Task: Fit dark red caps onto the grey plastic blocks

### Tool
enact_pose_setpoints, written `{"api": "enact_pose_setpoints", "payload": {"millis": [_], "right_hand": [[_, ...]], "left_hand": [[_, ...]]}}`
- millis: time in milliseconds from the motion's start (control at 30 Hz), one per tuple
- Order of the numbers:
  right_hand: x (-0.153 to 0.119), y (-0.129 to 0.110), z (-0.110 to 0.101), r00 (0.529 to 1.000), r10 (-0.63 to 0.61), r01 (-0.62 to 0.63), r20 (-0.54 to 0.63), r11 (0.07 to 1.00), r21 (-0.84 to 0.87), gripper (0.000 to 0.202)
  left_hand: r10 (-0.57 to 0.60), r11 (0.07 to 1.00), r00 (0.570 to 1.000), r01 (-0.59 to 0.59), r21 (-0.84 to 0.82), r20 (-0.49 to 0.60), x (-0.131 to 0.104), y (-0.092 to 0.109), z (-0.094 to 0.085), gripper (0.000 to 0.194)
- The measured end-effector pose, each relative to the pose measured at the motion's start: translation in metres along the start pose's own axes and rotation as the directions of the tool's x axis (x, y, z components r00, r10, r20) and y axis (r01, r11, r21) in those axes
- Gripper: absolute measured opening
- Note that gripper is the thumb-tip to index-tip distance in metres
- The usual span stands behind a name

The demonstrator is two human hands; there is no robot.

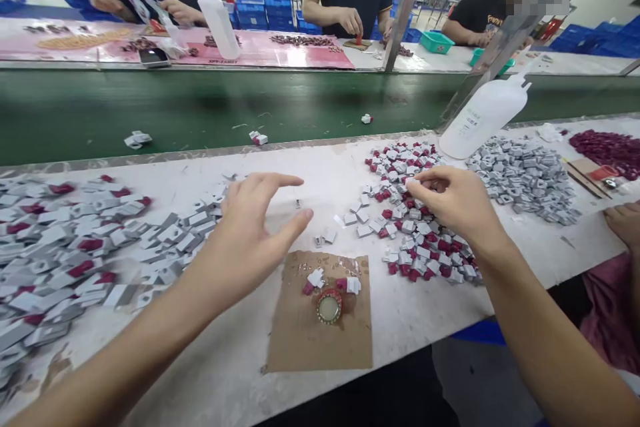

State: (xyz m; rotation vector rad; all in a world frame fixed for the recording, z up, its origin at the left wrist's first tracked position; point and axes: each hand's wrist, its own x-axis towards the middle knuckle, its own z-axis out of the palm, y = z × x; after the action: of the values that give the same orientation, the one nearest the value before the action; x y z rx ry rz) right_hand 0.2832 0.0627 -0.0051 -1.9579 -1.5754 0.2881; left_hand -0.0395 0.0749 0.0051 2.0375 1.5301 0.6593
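Note:
My left hand (260,220) hovers over the white table with thumb and forefinger spread and nothing between them. At the right, my right hand (450,197) has thumb and forefinger pinched on a small whitish part (411,182), mostly covered by the fingertips. Beneath it spreads a heap of grey-and-maroon plastic parts (420,240). Between my hands lies a piece of brown cardboard (320,347), wet near its top. On it rest a bottle cap (329,307), hollow side up, and two grey-and-maroon parts (352,285). A few loose grey pieces (329,235) lie just beyond the cardboard.
Larger grey and maroon parts (60,240) cover the left side. A white squeeze bottle (483,117) leans behind the right heap, near grey parts (523,177) and maroon parts (607,150). A green conveyor belt (300,103) carries several parts. Across it, people work; another person's hand (625,223) is at right.

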Motion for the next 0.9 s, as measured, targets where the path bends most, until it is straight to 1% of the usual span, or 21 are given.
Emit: {"api": "enact_pose_setpoints", "payload": {"millis": [33, 67, 100, 133, 167, 200, 267, 300, 367, 400, 433, 467, 500, 567, 600, 633, 700, 733, 800, 867, 900], "right_hand": [[-0.006, -0.003, -0.002, 0.999, 0.024, -0.021, -0.023, 0.991, 0.13, 0.024], [-0.013, -0.007, -0.003, 0.998, 0.053, -0.044, -0.022, 0.956, 0.292, 0.025], [-0.022, -0.013, -0.003, 0.997, 0.078, -0.073, 0.007, 0.884, 0.462, 0.025], [-0.031, -0.019, -0.001, 0.994, 0.093, -0.113, 0.064, 0.781, 0.614, 0.024], [-0.041, -0.026, 0.002, 0.986, 0.091, -0.162, 0.137, 0.67, 0.724, 0.024], [-0.051, -0.034, 0.006, 0.974, 0.074, -0.217, 0.215, 0.578, 0.787, 0.024], [-0.071, -0.048, 0.015, 0.942, 0.035, -0.316, 0.334, 0.43, 0.846, 0.024], [-0.079, -0.054, 0.019, 0.927, 0.02, -0.353, 0.373, 0.375, 0.857, 0.024], [-0.092, -0.06, 0.025, 0.908, -0.014, -0.394, 0.42, 0.314, 0.864, 0.024], [-0.097, -0.061, 0.027, 0.905, -0.03, -0.395, 0.424, 0.31, 0.865, 0.022], [-0.101, -0.06, 0.028, 0.911, -0.046, -0.374, 0.409, 0.326, 0.868, 0.019], [-0.104, -0.058, 0.028, 0.925, -0.059, -0.331, 0.377, 0.364, 0.871, 0.016], [-0.107, -0.056, 0.027, 0.944, -0.074, -0.262, 0.321, 0.421, 0.868, 0.017], [-0.111, -0.052, 0.024, 0.97, -0.153, -0.07, 0.187, 0.565, 0.822, 0.035], [-0.113, -0.051, 0.022, 0.967, -0.218, 0.035, 0.132, 0.626, 0.779, 0.041], [-0.114, -0.05, 0.02, 0.953, -0.289, 0.13, 0.095, 0.669, 0.732, 0.042], [-0.117, -0.051, 0.018, 0.912, -0.405, 0.264, 0.064, 0.701, 0.662, 0.035], [-0.118, -0.052, 0.018, 0.898, -0.436, 0.296, 0.062, 0.702, 0.647, 0.033], [-0.119, -0.053, 0.02, 0.89, -0.451, 0.304, 0.069, 0.698, 0.648, 0.034], [-0.12, -0.054, 0.023, 0.903, -0.415, 0.232, 0.116, 0.695, 0.681, 0.032], [-0.12, -0.054, 0.025, 0.915, -0.37, 0.157, 0.16, 0.692, 0.705, 0.03]], "left_hand": [[-0.002, 0.998, 1.0, 0.002, -0.058, 0.008, -0.01, 0.004, -0.001, 0.042], [0.002, 0.993, 1.0, -0.001, -0.114, 0.009, -0.019, 0.008, -0.002, 0.042], [0.012, 0.986, 1.0, -0.01, -0.165, 0.01, -0.027, 0.012, -0.001, 0.04], [0.029, 0.976, 0.999, -0.025, -0.216, 0.014, -0.033, 0.018, 0.002, 0.037], [0.052, 0.962, 0.998, -0.043, -0.27, 0.027, -0.038, 0.023, 0.005, 0.035], [0.08, 0.942, 0.996, -0.062, -0.328, 0.042, -0.041, 0.029, 0.009, 0.033], [0.135, 0.889, 0.989, -0.092, -0.448, 0.065, -0.046, 0.038, 0.017, 0.028], [0.152, 0.86, 0.986, -0.098, -0.501, 0.068, -0.048, 0.041, 0.021, 0.023], [0.159, 0.814, 0.986, -0.101, -0.572, 0.053, -0.051, 0.044, 0.026, 0.01], [0.155, 0.802, 0.987, -0.103, -0.588, 0.039, -0.052, 0.043, 0.027, 0.007], [0.149, 0.796, 0.988, -0.101, -0.596, 0.031, -0.053, 0.041, 0.026, 0.008], [0.144, 0.793, 0.989, -0.097, -0.601, 0.031, -0.054, 0.039, 0.025, 0.009], [0.137, 0.788, 0.989, -0.081, -0.61, 0.047, -0.056, 0.036, 0.024, 0.009], [0.111, 0.755, 0.985, 0.005, -0.655, 0.136, -0.058, 0.031, 0.02, 0.006], [0.096, 0.723, 0.976, 0.065, -0.688, 0.193, -0.059, 0.028, 0.019, 0.006], [0.082, 0.686, 0.965, 0.127, -0.717, 0.249, -0.06, 0.026, 0.018, 0.009], [0.058, 0.62, 0.944, 0.22, -0.753, 0.324, -0.062, 0.022, 0.018, 0.013], [0.049, 0.6, 0.939, 0.246, -0.761, 0.341, -0.063, 0.021, 0.018, 0.014], [0.031, 0.593, 0.937, 0.264, -0.761, 0.349, -0.066, 0.02, 0.019, 0.015], [0.023, 0.606, 0.939, 0.26, -0.752, 0.343, -0.069, 0.02, 0.018, 0.016], [0.021, 0.62, 0.938, 0.258, -0.741, 0.345, -0.07, 0.02, 0.017, 0.017]]}}
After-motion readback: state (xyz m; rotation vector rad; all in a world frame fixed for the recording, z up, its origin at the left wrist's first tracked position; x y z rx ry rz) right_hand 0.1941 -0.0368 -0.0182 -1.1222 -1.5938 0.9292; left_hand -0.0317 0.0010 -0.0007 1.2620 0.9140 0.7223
